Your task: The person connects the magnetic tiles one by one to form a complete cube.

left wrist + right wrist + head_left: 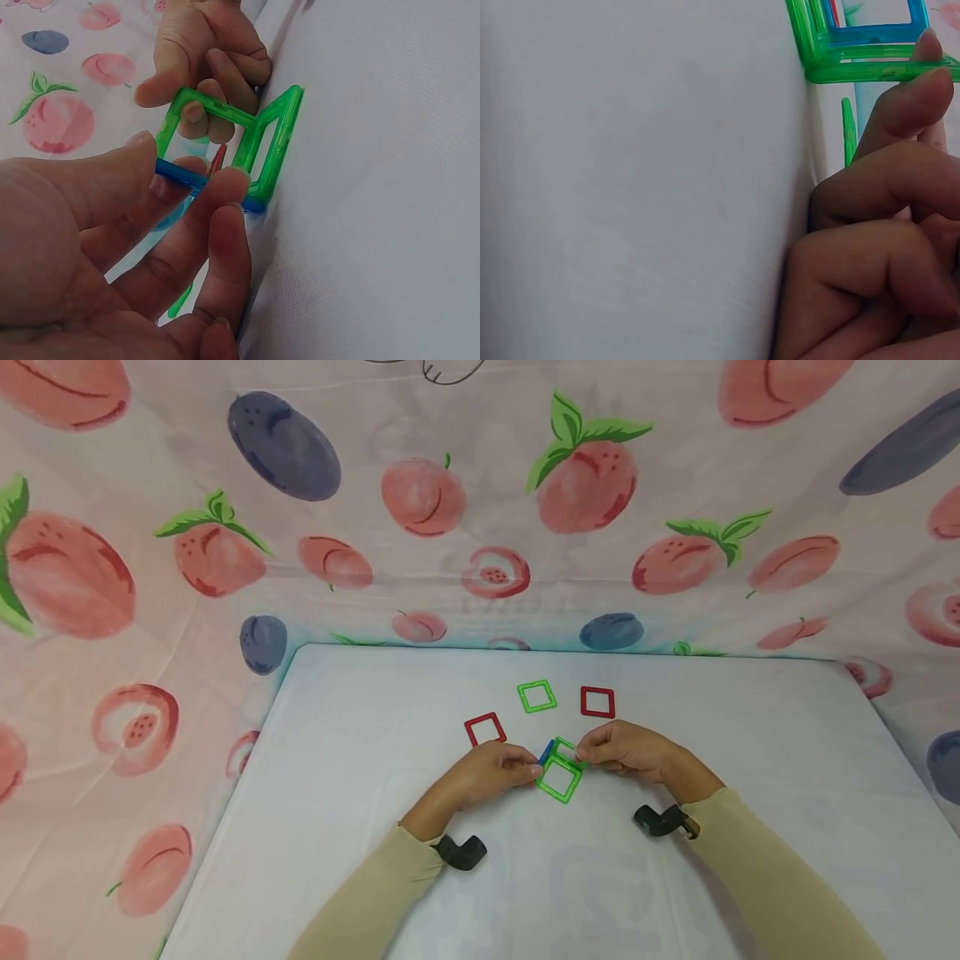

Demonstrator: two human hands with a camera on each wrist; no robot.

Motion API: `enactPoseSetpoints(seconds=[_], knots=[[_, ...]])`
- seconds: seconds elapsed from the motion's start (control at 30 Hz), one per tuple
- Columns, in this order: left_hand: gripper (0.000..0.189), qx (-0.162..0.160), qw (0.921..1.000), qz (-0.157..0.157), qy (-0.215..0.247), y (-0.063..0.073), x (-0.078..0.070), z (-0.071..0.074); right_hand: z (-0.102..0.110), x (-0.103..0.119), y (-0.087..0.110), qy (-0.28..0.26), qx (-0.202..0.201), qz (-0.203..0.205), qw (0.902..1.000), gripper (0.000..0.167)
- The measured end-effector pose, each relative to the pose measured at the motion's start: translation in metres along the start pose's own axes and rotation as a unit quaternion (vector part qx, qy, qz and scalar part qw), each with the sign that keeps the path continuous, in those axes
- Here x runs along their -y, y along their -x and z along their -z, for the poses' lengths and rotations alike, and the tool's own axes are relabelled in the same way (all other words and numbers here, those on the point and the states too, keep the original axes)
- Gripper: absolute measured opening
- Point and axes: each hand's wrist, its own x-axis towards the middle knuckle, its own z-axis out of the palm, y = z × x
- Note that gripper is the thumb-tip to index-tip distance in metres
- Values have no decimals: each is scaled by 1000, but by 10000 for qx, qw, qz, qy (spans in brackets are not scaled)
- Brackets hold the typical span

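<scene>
Beside the middle of the white table, several square magnetic frame tiles are joined. One green tile (pixel 552 792) lies flat on the tabletop, and a second green tile (pixel 885 73) stands up from it. A blue tile (pixel 180 173) stands at the left side, meeting the green ones at a corner. My left hand (pixel 491 770) pinches the blue tile between thumb and fingertips. From the other side, my right hand (pixel 633 750) pinches the edge of the standing green tile with thumb and index finger, its other fingers curled against the table.
Behind the hands lie a loose green tile (pixel 532 683), a red tile (pixel 597 688) to its right and another red tile (pixel 480 719) near the left hand. A fruit-patterned cloth (pixel 495 510) hangs along the table's back and left. Dark wrist mounts (pixel 461 852) sit on both sleeves.
</scene>
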Motion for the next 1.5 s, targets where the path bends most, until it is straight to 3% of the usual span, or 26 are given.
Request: enactPoseSetpoints(seconds=[0.17, 0.53, 0.8, 1.07, 1.3, 1.5], knots=[[22, -15, 10000, 38, -30, 0, 0, 0, -1, 0, -1, -15, 19, 37, 10000, 23], [21, -11, 10000, 31, -67, 0, -1, 0, 5, -1, 4, -96, 88, -75, 9999, 36], [23, -29, 9998, 43, -180, 0, -3, 2, 6, -1, 0, -187, 47, -132, 9997, 23], [21, 227, 9993, 224, 199, 1, -3, 1, 4, 1, 0, -129, -191, -271, 9994, 27], [35, -126, 9991, 312, 246, -4, -2, -3, 1, 3, -2, 211, -264, -311, 9989, 37], [49, -228, 9994, 222, -141, -6, -4, -8, 0, 3, -4, 259, -261, -355, 9987, 36]])
